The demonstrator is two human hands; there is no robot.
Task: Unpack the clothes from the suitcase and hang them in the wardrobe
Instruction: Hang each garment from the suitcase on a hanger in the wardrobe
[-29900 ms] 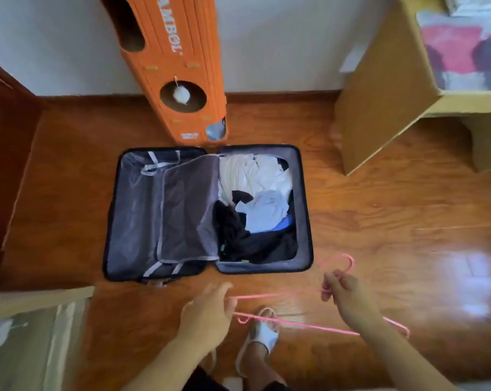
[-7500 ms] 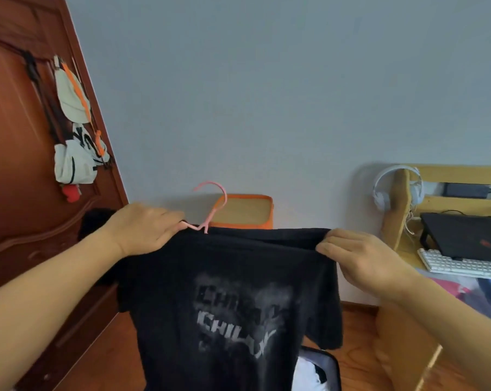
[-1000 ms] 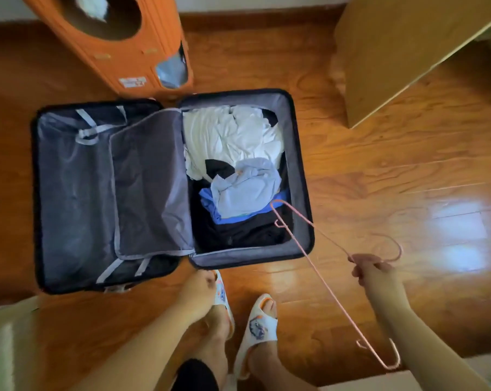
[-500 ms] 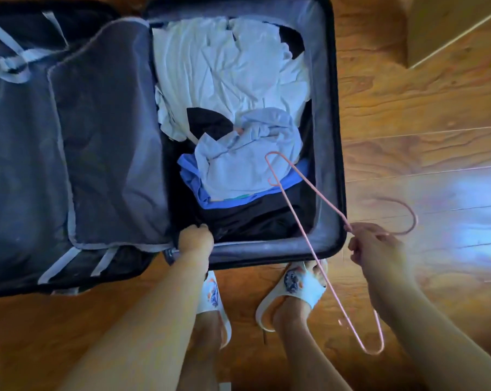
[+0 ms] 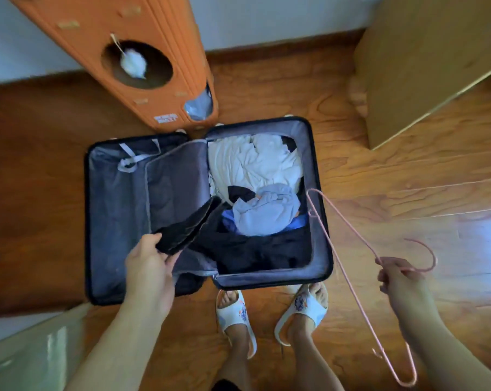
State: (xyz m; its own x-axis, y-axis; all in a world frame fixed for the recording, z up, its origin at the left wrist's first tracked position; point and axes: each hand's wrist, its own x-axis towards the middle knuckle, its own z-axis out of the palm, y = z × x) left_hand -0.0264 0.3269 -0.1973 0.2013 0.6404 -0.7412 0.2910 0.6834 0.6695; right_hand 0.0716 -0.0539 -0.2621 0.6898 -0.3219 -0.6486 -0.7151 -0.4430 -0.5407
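Observation:
An open dark suitcase (image 5: 322, 210) lies on the wooden floor. Its right half holds a white garment (image 5: 250, 162), a pale blue garment (image 5: 266, 213) and dark clothes. My left hand (image 5: 149, 263) grips a black garment (image 5: 187, 230) and lifts its edge over the suitcase's middle. My right hand (image 5: 399, 277) holds a pink wire hanger (image 5: 348, 280) by the neck of its hook, to the right of the suitcase. The hanger's far corner reaches over the suitcase's right rim.
An orange tower (image 5: 142, 52) with a round hole and a white ball stands behind the suitcase. A light wooden cabinet (image 5: 425, 60) is at the upper right. My feet in white slippers (image 5: 269, 311) stand at the suitcase's near edge. A pale furniture corner (image 5: 26, 354) sits lower left.
My left hand went from the suitcase's near rim to gripping the black garment and pulling it up to the left. The view pulled back and up. The hanger stays in my right hand.

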